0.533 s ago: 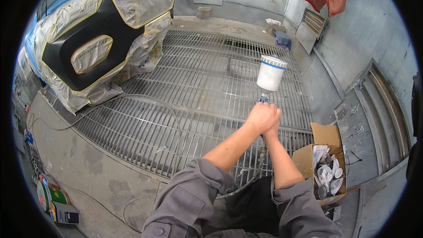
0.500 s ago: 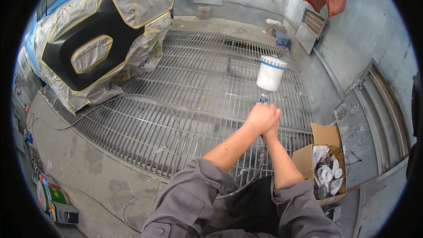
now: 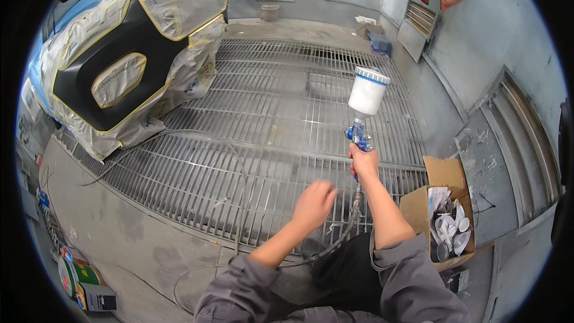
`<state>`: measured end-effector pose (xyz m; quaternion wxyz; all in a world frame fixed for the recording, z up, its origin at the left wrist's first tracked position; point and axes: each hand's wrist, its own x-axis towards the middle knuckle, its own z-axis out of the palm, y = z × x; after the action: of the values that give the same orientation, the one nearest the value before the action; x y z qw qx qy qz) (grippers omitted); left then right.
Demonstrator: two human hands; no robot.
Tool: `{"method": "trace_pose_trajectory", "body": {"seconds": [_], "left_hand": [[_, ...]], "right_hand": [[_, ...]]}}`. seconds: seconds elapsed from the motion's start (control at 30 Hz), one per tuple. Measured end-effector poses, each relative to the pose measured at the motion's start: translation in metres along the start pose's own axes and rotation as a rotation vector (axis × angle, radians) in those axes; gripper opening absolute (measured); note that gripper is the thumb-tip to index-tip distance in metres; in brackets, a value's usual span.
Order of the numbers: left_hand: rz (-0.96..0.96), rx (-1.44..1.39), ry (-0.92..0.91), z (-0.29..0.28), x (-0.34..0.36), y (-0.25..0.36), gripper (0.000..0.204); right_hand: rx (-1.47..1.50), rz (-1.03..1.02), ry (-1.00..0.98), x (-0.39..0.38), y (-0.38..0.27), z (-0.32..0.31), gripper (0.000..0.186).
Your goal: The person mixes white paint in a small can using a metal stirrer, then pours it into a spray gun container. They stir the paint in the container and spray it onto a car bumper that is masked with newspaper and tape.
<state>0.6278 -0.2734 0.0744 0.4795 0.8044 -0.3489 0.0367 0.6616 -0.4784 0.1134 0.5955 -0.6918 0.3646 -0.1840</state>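
Observation:
My right hand [image 3: 365,164] is closed round the grip of a blue and silver spray gun [image 3: 359,135], which I hold upright over the floor grating. On top of the gun sits a white paint cup [image 3: 367,92] with a ribbed lid and a blue band. An air hose [image 3: 354,215] hangs from the bottom of the grip and trails back past my legs. To the left and lower, my left hand [image 3: 313,206] is in the air, apart from the gun. Its fingers look curled but are smeared by motion, and I see nothing in it.
A masked vehicle part with a bare black panel [image 3: 75,84] stands at the far left. Floor grating [image 3: 269,126] spans the middle, crossed by a hose loop [image 3: 242,167]. At the right is a cardboard box [image 3: 415,209] of used cups and paper. Cans [image 3: 84,275] stand lower left.
My left hand has come off the gun and moved down and left. The gun's blue body now shows, and my right hand keeps hold of its grip. The view has shifted slightly.

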Motion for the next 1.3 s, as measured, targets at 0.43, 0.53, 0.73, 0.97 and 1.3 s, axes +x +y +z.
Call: {"method": "trace_pose_trajectory", "body": {"seconds": [0.43,0.53,0.73,0.97,1.3], "left_hand": [[-0.345,0.497,-0.429,-0.111,-0.337,-0.161,0.045],[-0.432,0.575,-0.365,-0.116,-0.35,-0.171,0.04],[-0.42,0.692,-0.351,-0.112,-0.352,-0.175,0.037],[-0.309,0.689,-0.241,-0.106,-0.349,-0.172,0.034],[-0.285,0.671,-0.217,-0.107,-0.341,-0.162,0.03]], "right_hand": [[0.083,0.011,0.049,0.022,0.009,-0.014,0.029],[0.114,0.064,0.012,0.017,0.004,-0.013,0.03],[0.161,0.047,-0.006,0.021,0.009,-0.016,0.03],[0.148,0.008,-0.04,0.022,0.009,-0.02,0.027],[0.088,-0.049,-0.057,0.014,0.005,-0.018,0.034]]}}
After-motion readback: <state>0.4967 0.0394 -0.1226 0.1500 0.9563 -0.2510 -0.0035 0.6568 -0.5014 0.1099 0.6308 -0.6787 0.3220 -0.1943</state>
